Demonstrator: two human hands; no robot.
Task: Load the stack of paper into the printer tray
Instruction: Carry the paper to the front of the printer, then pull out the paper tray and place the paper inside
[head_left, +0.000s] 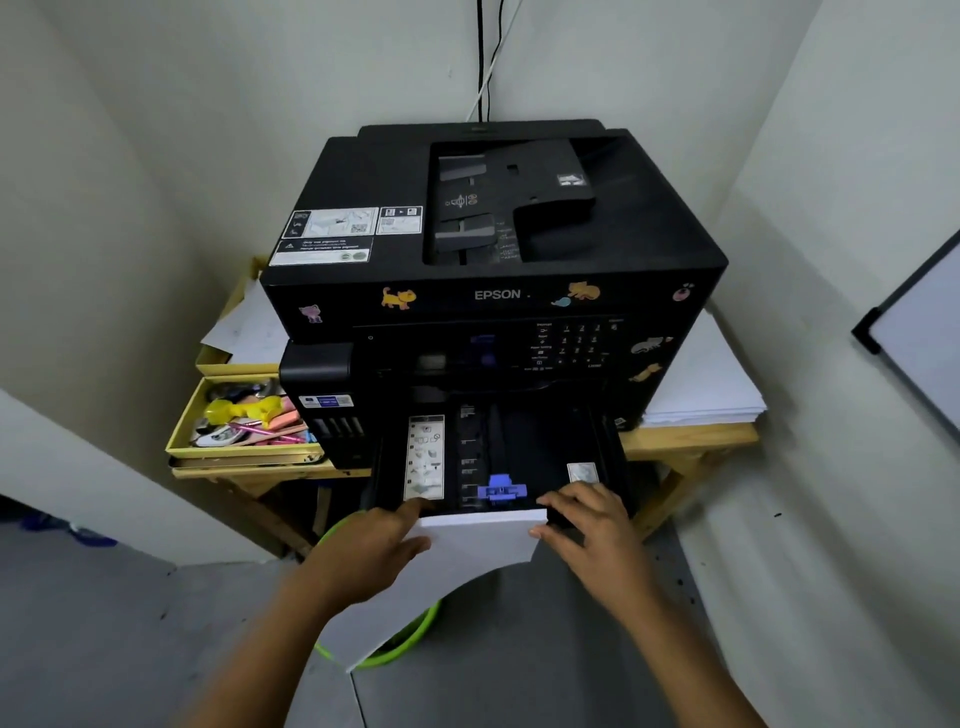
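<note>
While pulled out open from black Epson printer (493, 249) on wooden desk (691, 441), printer tray (530, 447) sits bare inside, blue guide (501, 490) near front edge. Stack of paper (467, 551) at tray's front lip, near end drooping. Left hand (374, 551) grips stack's left edge, thumb on top; right hand (592, 525) pinches right corner. Spare sheets (701, 384) beside printer.

Lighting: dim, flat, cool grey-green cast; source not visible. Shadows: soft, darkest in the pulled-out printer tray (613, 457) & under the wooden table (691, 441). Glare: none; paper stack (457, 561) brightest area, near white w/ little surface detail. Blur: mild softness overall, small print on printer (493, 291) labels unreadable. Distortion: strong wide-angle bend at edges, walls bowed.
</note>
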